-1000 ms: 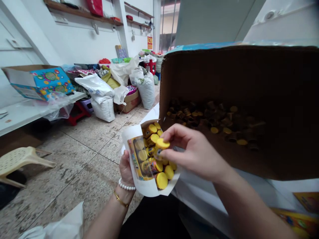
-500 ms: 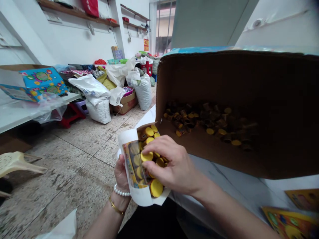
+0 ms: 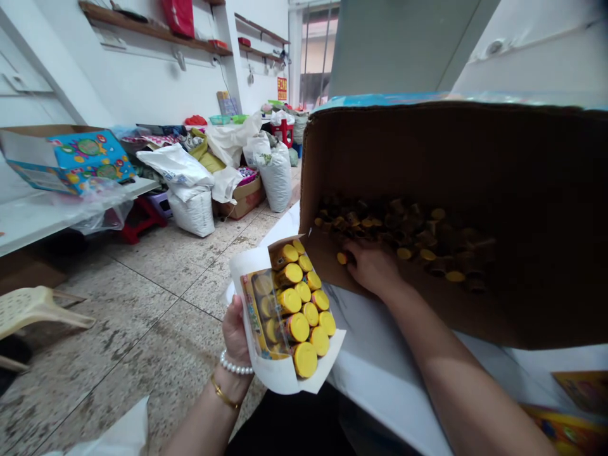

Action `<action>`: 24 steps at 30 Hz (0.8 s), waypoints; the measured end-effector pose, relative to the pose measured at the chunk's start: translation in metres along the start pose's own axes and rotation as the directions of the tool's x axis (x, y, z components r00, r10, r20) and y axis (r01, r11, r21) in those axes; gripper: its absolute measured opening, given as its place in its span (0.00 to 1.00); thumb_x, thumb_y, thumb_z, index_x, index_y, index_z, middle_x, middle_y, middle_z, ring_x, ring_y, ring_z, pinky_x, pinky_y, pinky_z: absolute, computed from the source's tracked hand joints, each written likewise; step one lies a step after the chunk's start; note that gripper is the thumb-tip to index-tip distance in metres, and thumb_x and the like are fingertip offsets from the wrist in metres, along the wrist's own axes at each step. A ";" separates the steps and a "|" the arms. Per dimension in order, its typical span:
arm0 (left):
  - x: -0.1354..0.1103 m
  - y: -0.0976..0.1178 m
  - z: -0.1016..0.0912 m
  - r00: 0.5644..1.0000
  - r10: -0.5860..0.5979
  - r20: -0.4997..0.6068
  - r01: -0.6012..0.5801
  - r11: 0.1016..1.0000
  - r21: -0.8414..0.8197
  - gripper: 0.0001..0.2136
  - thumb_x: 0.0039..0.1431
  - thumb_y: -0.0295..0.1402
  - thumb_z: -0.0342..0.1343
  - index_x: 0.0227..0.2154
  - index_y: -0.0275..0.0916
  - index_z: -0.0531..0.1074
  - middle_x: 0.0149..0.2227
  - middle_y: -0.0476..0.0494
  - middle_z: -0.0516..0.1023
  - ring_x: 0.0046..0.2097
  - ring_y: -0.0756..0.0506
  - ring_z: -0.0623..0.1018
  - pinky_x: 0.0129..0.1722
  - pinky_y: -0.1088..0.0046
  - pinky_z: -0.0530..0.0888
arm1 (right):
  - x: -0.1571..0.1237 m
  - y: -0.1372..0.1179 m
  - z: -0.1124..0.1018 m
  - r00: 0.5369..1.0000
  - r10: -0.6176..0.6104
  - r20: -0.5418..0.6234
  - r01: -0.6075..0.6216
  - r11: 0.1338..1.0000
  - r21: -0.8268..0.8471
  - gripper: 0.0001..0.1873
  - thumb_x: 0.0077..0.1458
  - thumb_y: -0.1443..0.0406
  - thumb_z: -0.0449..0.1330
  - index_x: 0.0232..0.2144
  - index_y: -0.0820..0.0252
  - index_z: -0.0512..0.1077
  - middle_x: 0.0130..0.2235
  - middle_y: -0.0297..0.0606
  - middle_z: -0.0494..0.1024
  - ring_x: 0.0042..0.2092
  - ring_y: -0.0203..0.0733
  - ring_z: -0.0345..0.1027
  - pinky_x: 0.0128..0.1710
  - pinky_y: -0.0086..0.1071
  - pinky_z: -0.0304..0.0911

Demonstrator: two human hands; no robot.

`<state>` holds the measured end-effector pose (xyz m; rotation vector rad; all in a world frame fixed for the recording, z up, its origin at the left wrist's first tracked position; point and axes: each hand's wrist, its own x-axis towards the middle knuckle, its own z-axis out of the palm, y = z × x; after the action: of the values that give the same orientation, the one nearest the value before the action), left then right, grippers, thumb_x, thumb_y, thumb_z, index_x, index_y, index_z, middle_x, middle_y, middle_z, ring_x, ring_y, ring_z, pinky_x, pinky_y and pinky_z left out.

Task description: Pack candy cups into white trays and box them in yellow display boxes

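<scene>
White wall (image 3: 161, 88) and speckled floor (image 3: 156, 335) take up the left side of the frame, with stuffed sacks (image 3: 192, 212) above its middle. At lower centre the left hand (image 3: 237, 332) grasps a small box (image 3: 273, 379) by its left side, tilted, its open end facing the right. Yellow-capped tubs (image 3: 305, 360) sit in close rows inside, a few showing through a clear window (image 3: 266, 316). Beyond, the right hand (image 3: 373, 266) reaches into a big carton (image 3: 403, 152), fingers curled at a single tub (image 3: 341, 258) (I cannot tell whether they grip it). Loose tubs (image 3: 394, 215) lie heaped behind that hand.

If the left wrist tipped the small box further, its tubs could slide out past the spread flaps (image 3: 321, 373), since nothing seems to close that end. Thin card held from one side might also bend or twist. A careless nudge could roll the single tub out onto the white table (image 3: 365, 335).

Most of the left fingers are hidden behind the small box, as is its base. Deep shade swallows the right half of the carton, so the heap cannot be counted. Printed packets (image 3: 565, 430) at lower right and a stool (image 3: 35, 308) at the left edge are cut off.
</scene>
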<state>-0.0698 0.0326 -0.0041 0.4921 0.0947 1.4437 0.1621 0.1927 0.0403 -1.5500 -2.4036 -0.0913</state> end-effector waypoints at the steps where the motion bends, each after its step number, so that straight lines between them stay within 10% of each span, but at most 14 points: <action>1: 0.000 0.000 -0.001 1.000 0.003 0.003 -0.003 1.000 0.009 0.23 0.62 0.49 0.48 0.53 0.43 0.74 0.57 0.39 0.77 0.68 0.32 0.59 0.66 0.43 0.50 | 0.000 -0.002 0.000 1.000 0.015 -0.020 -0.015 1.000 0.008 0.18 0.51 0.69 0.59 0.45 0.61 0.76 0.48 0.50 0.76 0.48 0.55 0.70 0.43 0.41 0.66; 4: 0.000 -0.001 -0.003 1.000 0.009 0.004 -0.009 1.000 0.016 0.24 0.62 0.49 0.48 0.55 0.43 0.73 0.58 0.39 0.76 0.68 0.32 0.60 0.67 0.43 0.49 | -0.001 -0.019 -0.016 0.985 0.125 -0.121 -0.088 0.959 0.270 0.18 0.49 0.67 0.61 0.44 0.63 0.74 0.42 0.48 0.77 0.44 0.52 0.72 0.42 0.41 0.67; 7: 0.000 -0.002 -0.003 1.000 0.007 0.001 -0.007 1.000 0.001 0.25 0.62 0.50 0.48 0.55 0.43 0.73 0.58 0.38 0.76 0.67 0.31 0.61 0.66 0.43 0.50 | -0.011 -0.048 -0.044 0.980 0.115 -0.161 0.043 0.670 0.741 0.21 0.51 0.64 0.61 0.49 0.57 0.70 0.40 0.38 0.78 0.39 0.43 0.74 0.40 0.36 0.70; 10: 0.001 -0.002 -0.002 1.000 0.003 -0.008 -0.003 1.000 -0.003 0.25 0.63 0.49 0.48 0.56 0.41 0.72 0.57 0.37 0.77 0.66 0.32 0.62 0.66 0.44 0.52 | -0.031 -0.082 -0.067 0.979 -0.002 -0.203 0.183 0.449 0.875 0.15 0.54 0.65 0.61 0.46 0.55 0.70 0.43 0.36 0.79 0.43 0.41 0.75 0.45 0.35 0.70; 15: 0.000 -0.001 -0.002 0.997 0.012 0.070 -0.010 0.999 -0.031 0.21 0.65 0.44 0.48 0.55 0.41 0.74 0.55 0.42 0.78 0.62 0.34 0.70 0.66 0.50 0.57 | -0.054 -0.117 -0.068 0.923 -0.092 -0.374 0.342 0.644 0.684 0.15 0.53 0.65 0.65 0.45 0.56 0.74 0.47 0.38 0.80 0.53 0.46 0.72 0.54 0.40 0.67; 20: -0.003 -0.003 -0.004 0.994 0.038 0.100 -0.032 0.997 -0.064 0.23 0.68 0.44 0.43 0.57 0.40 0.71 0.57 0.43 0.76 0.60 0.37 0.73 0.66 0.54 0.58 | -0.050 -0.120 -0.068 0.834 -0.367 -0.411 0.548 0.634 0.546 0.16 0.57 0.61 0.64 0.48 0.58 0.77 0.49 0.40 0.81 0.58 0.50 0.68 0.64 0.51 0.55; 24: -0.001 -0.003 0.000 0.995 0.011 0.101 -0.005 0.998 -0.063 0.23 0.65 0.46 0.45 0.55 0.42 0.73 0.57 0.42 0.77 0.64 0.35 0.67 0.67 0.49 0.54 | -0.030 -0.085 -0.065 0.834 -0.227 -0.502 0.499 0.697 0.515 0.10 0.60 0.59 0.60 0.40 0.55 0.79 0.45 0.38 0.82 0.54 0.48 0.70 0.58 0.46 0.61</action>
<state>-0.0674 0.0317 -0.0056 0.5138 -0.0328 1.4226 0.1099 0.1175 0.1027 -0.6395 -2.0540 0.2703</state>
